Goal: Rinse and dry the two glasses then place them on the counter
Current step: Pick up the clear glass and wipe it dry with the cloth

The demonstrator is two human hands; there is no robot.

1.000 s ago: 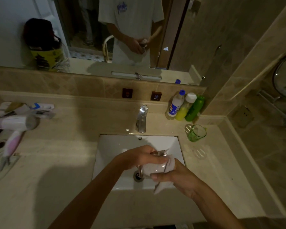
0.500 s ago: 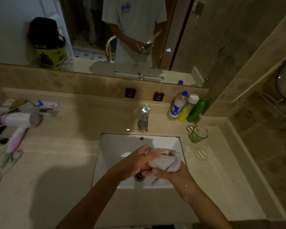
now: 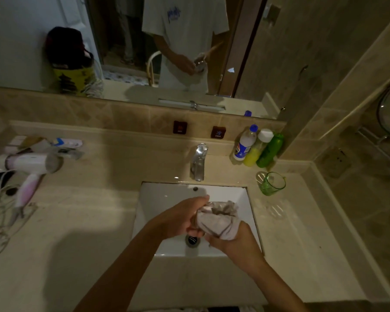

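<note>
Right now, looking down from my head, both my hands are over the white sink [image 3: 158, 199], working on one glass [image 3: 208, 206] that is almost wholly wrapped in a pale cloth [image 3: 218, 221]; only a bit of its rim shows at the top of the bundle. My left hand [image 3: 180, 219] has its fingers curled round the wrapped glass from the left side, and my right hand [image 3: 236, 242] grips the cloth from below and the right, its fingers closed on the fabric bunched against the glass. The bundle hangs above the drain [image 3: 192, 240], clear of the basin floor. No water runs from the chrome faucet [image 3: 198, 161], so I judge the rinsing of this glass done and the drying under way. The green glass [image 3: 273, 183] stands on the bench [image 3: 302, 233] to the right of the sink, just in front of three bottles [image 3: 257, 147]; whether it is already rinsed and dried I cannot tell. What is left, at the least, is to finish wiping this one and set it down on the bench, perhaps beside the green one.
</note>
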